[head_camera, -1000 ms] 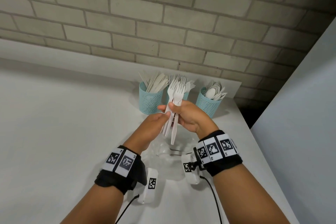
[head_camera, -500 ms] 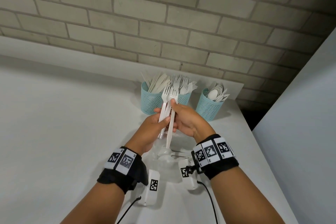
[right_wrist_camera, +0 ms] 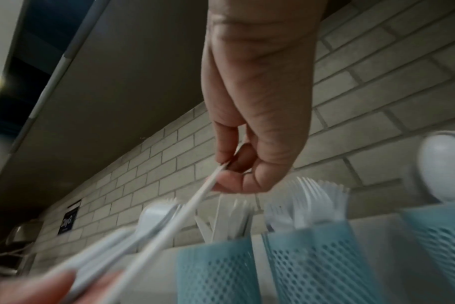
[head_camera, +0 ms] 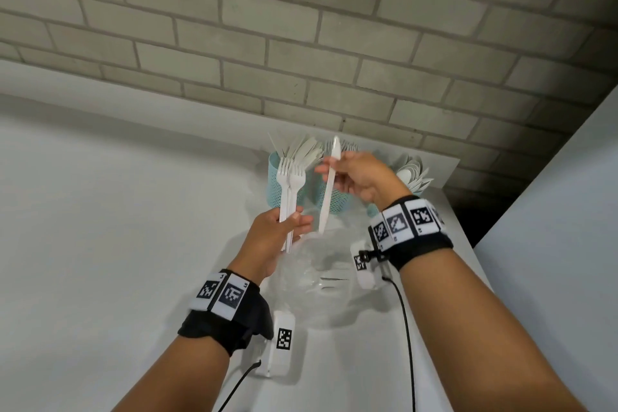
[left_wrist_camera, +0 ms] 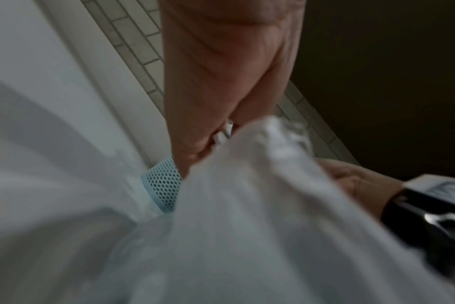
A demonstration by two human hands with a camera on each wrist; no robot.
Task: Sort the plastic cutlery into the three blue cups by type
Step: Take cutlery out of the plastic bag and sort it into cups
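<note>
White plastic forks are gripped by their handles in the left hand, tines up, while a single white knife is pinched near its blade by the fingertips of the right hand, its handle hanging down. The step in hand is judged to be separation of the knife from the fork bundle. Three blue mesh cups stand at the back edge of the bench: the knife cup on the left, the fork cup in the middle, the spoon cup on the right. Next, the knife is to be carried over the knife cup and dropped in handle first; the forks belong in the fork cup. A clear plastic bag with a few remaining pieces lies on the bench below the hands.
</note>
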